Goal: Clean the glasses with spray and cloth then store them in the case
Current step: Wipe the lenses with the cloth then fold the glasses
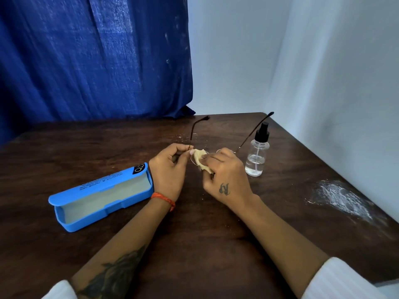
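Note:
Thin-rimmed glasses (252, 132) are held above the table with both dark arms unfolded and pointing away from me. My left hand (169, 169) pinches the frame at its left hinge. My right hand (224, 175) presses a crumpled cream cloth (200, 158) against the left lens. Much of the right lens is hidden behind my right hand. A clear spray bottle (257, 156) with a black pump top stands upright just right of my right hand. The blue glasses case (64, 212) lies open at the left, its pale lining showing.
The dark wooden table (194, 234) has a white powdery smear (341, 197) near its right edge. A blue curtain (95, 57) hangs behind the table on the left. White walls close the corner at the back right.

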Demonstrator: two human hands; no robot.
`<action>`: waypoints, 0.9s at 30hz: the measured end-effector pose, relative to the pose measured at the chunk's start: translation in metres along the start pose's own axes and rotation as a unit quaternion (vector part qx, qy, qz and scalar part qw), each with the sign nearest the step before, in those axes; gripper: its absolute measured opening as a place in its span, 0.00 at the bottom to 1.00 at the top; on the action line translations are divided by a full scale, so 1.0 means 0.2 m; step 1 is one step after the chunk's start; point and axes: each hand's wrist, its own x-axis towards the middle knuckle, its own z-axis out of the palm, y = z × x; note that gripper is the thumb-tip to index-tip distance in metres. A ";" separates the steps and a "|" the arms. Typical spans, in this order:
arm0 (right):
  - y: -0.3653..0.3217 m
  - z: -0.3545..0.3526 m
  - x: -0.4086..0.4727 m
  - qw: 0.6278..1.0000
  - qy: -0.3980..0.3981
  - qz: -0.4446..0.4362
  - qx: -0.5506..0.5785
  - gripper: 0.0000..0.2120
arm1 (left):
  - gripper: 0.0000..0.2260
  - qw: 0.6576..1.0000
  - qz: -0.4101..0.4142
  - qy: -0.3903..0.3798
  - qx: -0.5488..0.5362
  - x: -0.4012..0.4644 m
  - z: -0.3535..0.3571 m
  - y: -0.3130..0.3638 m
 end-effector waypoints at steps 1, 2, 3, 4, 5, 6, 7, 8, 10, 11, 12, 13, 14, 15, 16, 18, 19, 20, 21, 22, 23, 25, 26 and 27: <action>-0.01 0.00 0.00 1.000 0.002 0.009 -0.015 0.11 | 0.07 1.000 0.004 0.003 0.003 0.01 0.00 0.00; -0.02 0.00 0.00 0.999 0.004 0.015 -0.031 0.12 | 0.08 1.000 0.009 0.005 0.007 0.01 -0.01 0.00; -0.03 0.00 0.01 0.999 0.008 0.013 -0.050 0.12 | 0.08 1.000 0.017 0.005 0.013 0.01 -0.01 0.00; -0.04 0.00 0.01 0.997 0.008 0.009 -0.073 0.12 | 0.08 0.999 0.028 0.002 0.021 0.01 -0.01 0.00; -0.05 0.01 0.01 0.995 0.005 0.002 -0.096 0.12 | 0.09 0.999 0.041 -0.001 0.029 0.00 0.00 0.00; -0.05 0.02 0.01 0.994 -0.003 0.000 -0.114 0.12 | 0.09 0.998 0.052 -0.003 0.033 -0.01 0.01 0.00; -0.05 0.04 0.01 0.993 -0.016 0.004 -0.119 0.13 | 0.09 0.998 0.058 -0.003 0.034 -0.01 0.01 -0.01; -0.05 0.05 0.01 0.993 -0.029 0.011 -0.110 0.13 | 0.09 0.998 0.058 -0.003 0.033 -0.02 0.02 -0.01; -0.04 0.07 0.00 0.997 -0.038 0.021 -0.059 0.13 | 0.09 0.998 0.047 -0.006 0.030 -0.02 0.03 -0.02; -0.03 0.07 0.00 0.999 -0.035 0.022 -0.028 0.12 | 0.09 0.999 0.038 -0.009 0.025 -0.02 0.03 -0.02; -0.04 0.06 0.00 0.999 -0.028 0.022 0.002 0.12 | 0.09 0.999 0.030 -0.011 0.018 -0.03 0.03 -0.03; -0.04 0.04 0.00 0.999 -0.018 0.021 0.027 0.12 | 0.08 1.000 0.022 -0.011 0.010 -0.02 0.03 -0.03; -0.03 0.03 0.00 0.999 -0.008 0.018 0.048 0.13 | 0.08 1.000 0.016 -0.009 0.002 -0.02 0.02 -0.03; -0.03 0.02 0.01 0.998 -0.001 0.013 0.062 0.13 | 0.07 1.000 0.011 -0.008 -0.003 -0.02 0.02 -0.03; -0.03 0.01 0.01 0.998 0.001 0.007 0.070 0.13 | 0.07 1.000 0.008 -0.007 -0.004 -0.02 0.02 -0.02; -0.02 0.00 0.01 0.998 0.005 -0.014 0.065 0.12 | 0.07 1.000 0.007 -0.005 -0.001 -0.01 0.01 -0.02; -0.01 0.00 0.01 0.998 0.009 -0.025 0.049 0.11 | 0.07 1.000 0.010 -0.004 0.000 -0.01 0.01 -0.02; -0.01 0.01 0.00 0.999 0.014 -0.030 0.027 0.10 | 0.08 1.000 0.017 -0.005 0.002 -0.01 0.01 -0.01; -0.01 0.01 0.00 0.999 0.023 -0.028 0.003 0.09 | 0.08 1.000 0.026 -0.008 0.007 -0.01 0.01 -0.01; -0.02 0.01 0.00 0.999 0.030 -0.020 -0.021 0.09 | 0.08 0.999 0.037 -0.010 0.013 -0.01 0.01 0.00; -0.03 0.01 0.00 0.998 0.035 -0.009 -0.044 0.09 | 0.09 0.999 0.047 -0.010 0.021 -0.01 0.00 0.00; -0.05 0.00 0.00 0.996 0.036 0.001 -0.086 0.07 | 0.09 0.997 0.065 -0.011 0.040 0.00 0.00 0.00; -0.06 0.00 0.01 0.994 0.030 -0.001 -0.105 0.08 | 0.09 0.996 0.072 -0.012 0.046 -0.01 0.01 -0.01; -0.06 0.00 0.01 0.993 0.018 -0.002 -0.121 0.09 | 0.08 0.996 0.077 -0.014 0.048 -0.01 0.01 -0.01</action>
